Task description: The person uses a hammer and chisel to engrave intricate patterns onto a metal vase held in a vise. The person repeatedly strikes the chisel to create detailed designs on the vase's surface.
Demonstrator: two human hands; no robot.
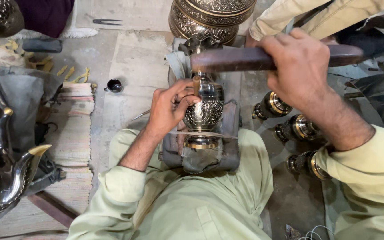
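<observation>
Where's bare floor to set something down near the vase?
Free: pale concrete floor between the striped woven mat and the padded block holding the engraved dark metal vase, bar a small dark cup. Crowded: right, three small dark brass-rimmed vases.

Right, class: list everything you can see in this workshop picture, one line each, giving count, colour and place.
engraved vase: one, black and brass, lying on a padded block at centre
padded block: one, grey-brown, on the lap
wooden mallet: one, dark brown, above the vase
chisel: one, brown, upright on the vase
small vases: three, black and brass, lying on the floor at right
large engraved urn: one, brass, top centre
small cup: one, dark, on the floor
woven mat: one, striped, at left
left hand: holds the chisel
right hand: grips the mallet
</observation>
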